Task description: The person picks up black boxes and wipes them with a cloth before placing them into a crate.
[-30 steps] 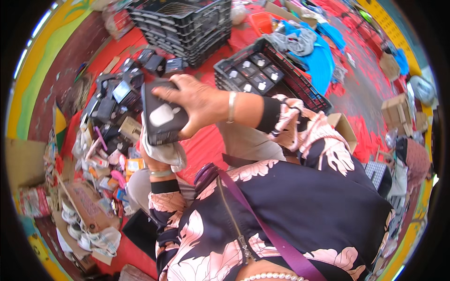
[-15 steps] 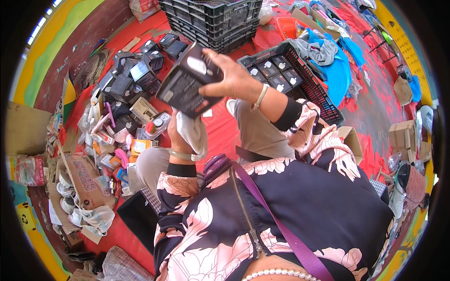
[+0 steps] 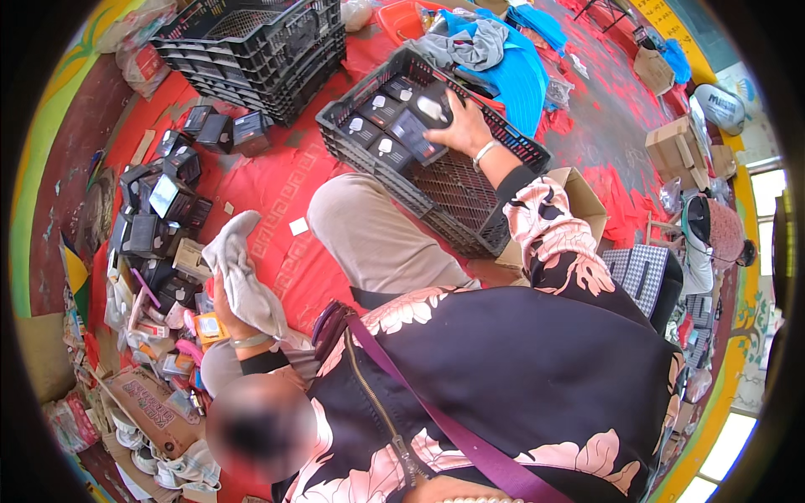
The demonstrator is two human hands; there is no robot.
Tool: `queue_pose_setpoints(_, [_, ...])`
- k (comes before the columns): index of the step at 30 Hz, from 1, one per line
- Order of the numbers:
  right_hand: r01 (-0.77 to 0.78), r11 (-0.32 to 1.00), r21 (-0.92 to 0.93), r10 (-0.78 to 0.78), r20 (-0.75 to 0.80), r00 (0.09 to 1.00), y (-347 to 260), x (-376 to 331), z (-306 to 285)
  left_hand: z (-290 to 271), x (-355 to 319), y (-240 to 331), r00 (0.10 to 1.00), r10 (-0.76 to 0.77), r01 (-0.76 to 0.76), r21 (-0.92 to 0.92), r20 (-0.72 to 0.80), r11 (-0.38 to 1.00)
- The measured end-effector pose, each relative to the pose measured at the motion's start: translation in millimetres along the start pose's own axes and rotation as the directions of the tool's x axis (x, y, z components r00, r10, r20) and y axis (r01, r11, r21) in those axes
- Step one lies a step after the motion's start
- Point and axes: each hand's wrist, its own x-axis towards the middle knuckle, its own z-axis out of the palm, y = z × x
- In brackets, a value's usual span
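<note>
The head view is showing the right hand (image 3: 466, 128) holding a black box (image 3: 428, 108), thumb on one side and fingers on the other, spread only as wide as the box. The box is hanging over or sitting in the black crate (image 3: 466, 197), right by the other black boxes (image 3: 391, 152), but it is looking blurry, so I can't tell if it is touching them. The left hand (image 3: 226, 308), well apart from the crate, is holding a soft grey cloth (image 3: 245, 272); most of its fingers are hiding behind the cloth, so I can't tell how tight the squeeze is. For good work here, I think the right hand should be keeping the box flat and going slowly, so its corners aren't bumping its neighbours. Lining it up with the row should be leaving smaller gaps. The fingers should be letting go only once the box is standing firmly.
</note>
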Motion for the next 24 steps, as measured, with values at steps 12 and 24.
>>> queue_pose_setpoints(12, [-0.249,0.932,-0.262,0.317,0.263,0.911,76.9,-51.7,171.4,-20.7,2.0,-15.6,0.991,-0.068,0.082,0.122,-0.115,0.989])
queue_pose_setpoints(24, [-0.252,0.947,0.202,0.169,0.354,0.920,128.4,-38.0,247.4,-30.9,0.1,-23.8,0.963,-0.095,0.130,0.126,-0.254,0.983])
